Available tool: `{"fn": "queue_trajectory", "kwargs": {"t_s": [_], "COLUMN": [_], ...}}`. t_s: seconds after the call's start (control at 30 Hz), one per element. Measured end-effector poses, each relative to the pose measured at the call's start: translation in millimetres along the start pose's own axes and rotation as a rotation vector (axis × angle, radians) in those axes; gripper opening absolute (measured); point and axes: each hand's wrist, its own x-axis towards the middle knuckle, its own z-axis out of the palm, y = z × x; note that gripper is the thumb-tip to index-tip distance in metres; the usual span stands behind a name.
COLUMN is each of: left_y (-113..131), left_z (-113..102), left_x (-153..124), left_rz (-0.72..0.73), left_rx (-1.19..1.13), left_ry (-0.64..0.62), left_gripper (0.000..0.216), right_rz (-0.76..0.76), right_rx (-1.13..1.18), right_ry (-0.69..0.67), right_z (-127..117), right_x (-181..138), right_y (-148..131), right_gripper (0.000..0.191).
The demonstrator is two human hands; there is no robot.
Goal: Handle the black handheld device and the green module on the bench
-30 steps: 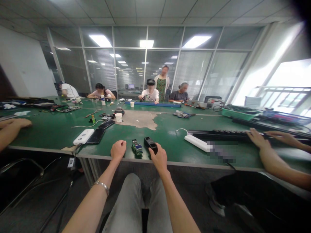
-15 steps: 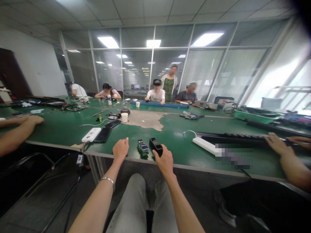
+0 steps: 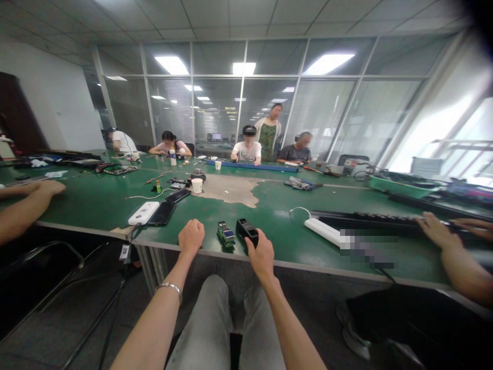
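Note:
My right hand (image 3: pixel 263 252) grips the near end of a black plastic casing (image 3: pixel 246 229) with openings in its top face, low over the front edge of the green table (image 3: pixel 200 205). Just left of the casing lies a small green circuit board (image 3: pixel 226 235) with a blue-grey screen or part on it; neither hand touches it. Further left, my left hand (image 3: pixel 191 236) is closed in a fist at the table edge, its fingertips turned out of sight. Nothing shows sticking out of the fist.
A white power bank (image 3: pixel 144 213), black phones (image 3: pixel 164 213) and a paper cup (image 3: pixel 197 185) are on the left. To the right are a white power strip (image 3: pixel 323 231) and a co-worker's hands (image 3: pixel 439 228) on a long black part. Other people sit across the table.
The raised finger or thumb of my left hand has curled in. My right hand and the black casing have barely shifted; the circuit board stays in place.

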Motion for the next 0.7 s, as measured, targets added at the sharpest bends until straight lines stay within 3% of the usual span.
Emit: {"fn": "queue_trajectory", "kwargs": {"t_s": [0.17, 0.37, 0.7], "left_y": [-1, -4, -3], "left_z": [1, 2, 3], "left_x": [-1, 4, 0], "left_rz": [0.028, 0.047, 0.020], "left_rx": [0.001, 0.005, -0.026], "left_ry": [-0.001, -0.052, 0.018], "left_gripper": [0.041, 0.043, 0.045], "right_rz": [0.183, 0.141, 0.103], "right_rx": [0.179, 0.257, 0.202], "right_ry": [0.046, 0.018, -0.015], "right_z": [-15, -22, -6], "right_x": [11, 19, 19], "right_y": [-19, -50, -72], "right_gripper": [0.053, 0.053, 0.049]}}
